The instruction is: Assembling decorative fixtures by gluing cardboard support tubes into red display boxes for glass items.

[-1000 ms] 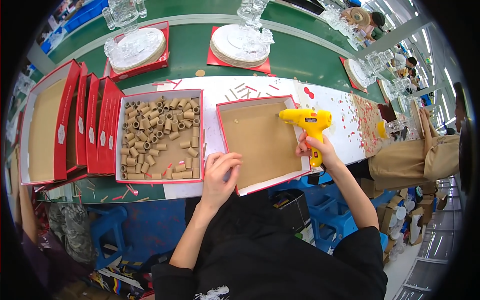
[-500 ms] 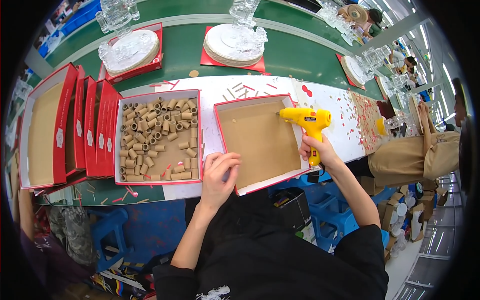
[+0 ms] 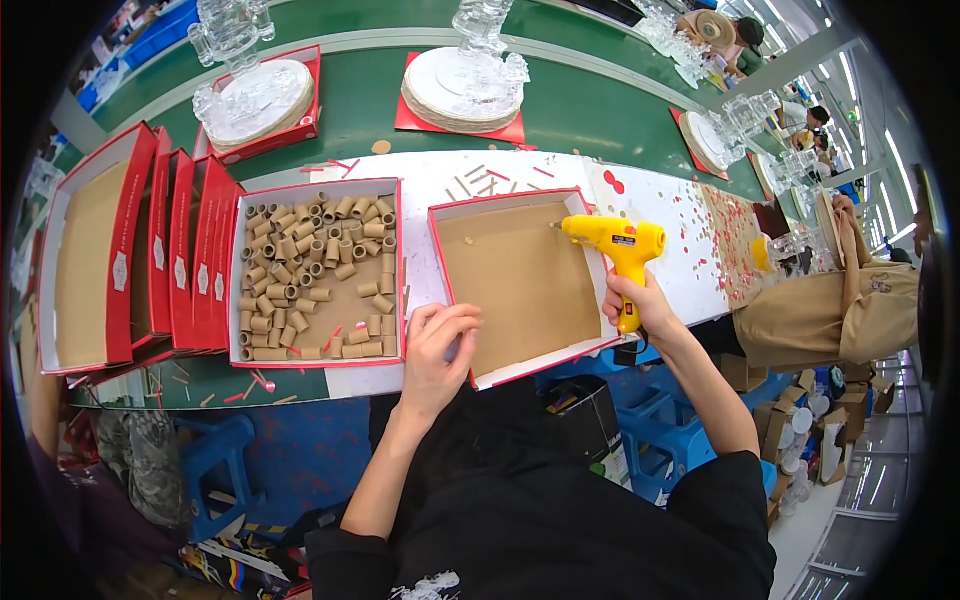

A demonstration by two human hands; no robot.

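The glue gun (image 3: 628, 245) is in the right hand (image 3: 645, 303), whose fingers close around its handle; its nozzle points left, over the far right part of the open box (image 3: 520, 300). This box, between the two hands, has a red rim, white walls and a brown floor bearing one small pale spot. The left hand (image 3: 440, 340) is at its near left corner, fingers bent and close together; I cannot tell whether they grip the rim or just rest there.

Just left of that hand is the tube box (image 3: 315, 190), with many short brown tubes (image 3: 320, 296) loosely heaped, some red strips among them. Farther left, red boxes (image 3: 205, 260) lean in a row, the outermost showing its brown inside.

Beneath is a green bench (image 3: 590, 125) partly covered by a white sheet (image 3: 680, 240), scattered with sticks and red bits beyond and right of the right hand. Past the hands stand white discs (image 3: 470, 85) with clear pieces. Well right of the right hand, a co-worker (image 3: 810, 320) wears tan; blue stools (image 3: 215, 470) stand below.
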